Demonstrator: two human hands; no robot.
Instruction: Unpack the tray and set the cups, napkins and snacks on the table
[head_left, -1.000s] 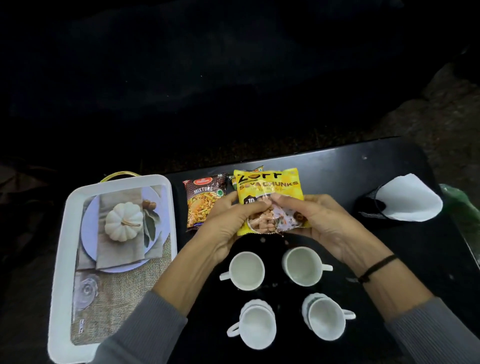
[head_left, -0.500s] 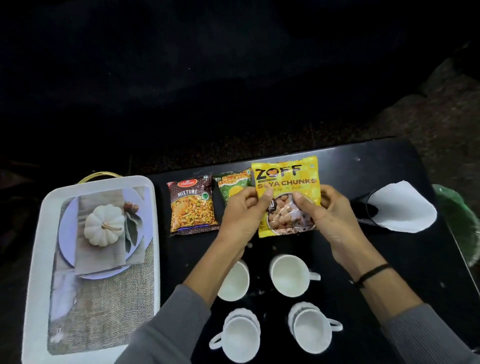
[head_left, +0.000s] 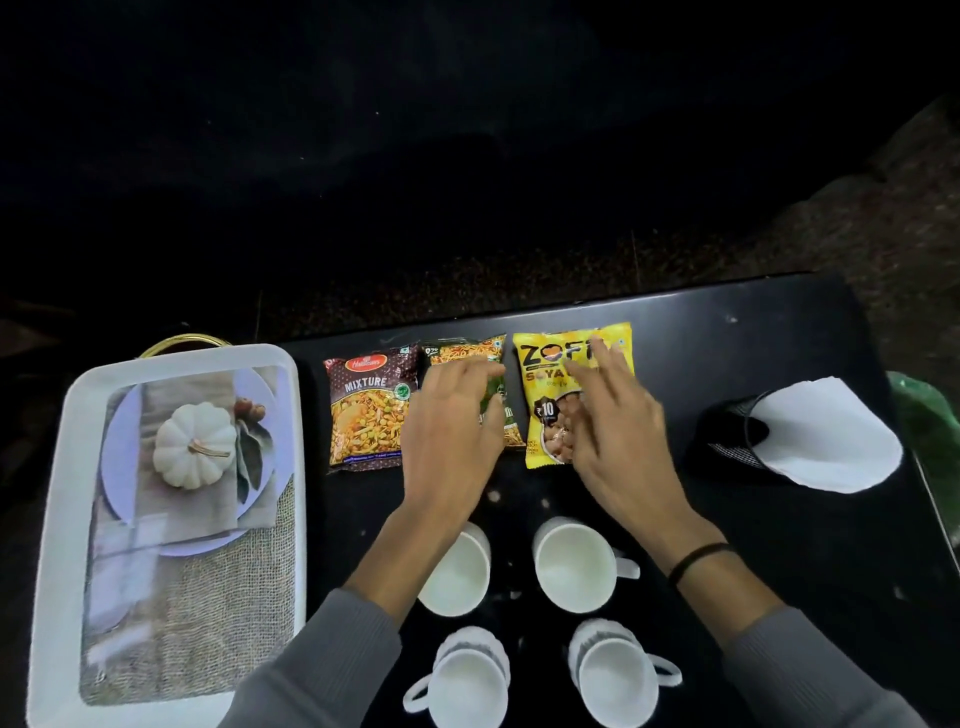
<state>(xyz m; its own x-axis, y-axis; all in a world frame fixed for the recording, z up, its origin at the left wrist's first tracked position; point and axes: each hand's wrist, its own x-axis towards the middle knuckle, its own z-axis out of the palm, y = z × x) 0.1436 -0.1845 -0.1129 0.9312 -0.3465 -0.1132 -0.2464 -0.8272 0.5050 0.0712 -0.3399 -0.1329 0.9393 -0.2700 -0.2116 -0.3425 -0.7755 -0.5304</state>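
Hands (head_left: 618, 441) palm-down, fingers spread over snack packets (head_left: 558, 415).

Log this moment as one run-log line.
phase: arranging snacks | left hand: open, over green snack packet | right hand: open, on yellow soya chunks packet | four white cups: on black table

Yellow soya packet (head_left: 563, 395), brown mixture packet (head_left: 370, 410), white cups (head_left: 574, 566), white tray (head_left: 57, 493), black table (head_left: 753, 332).
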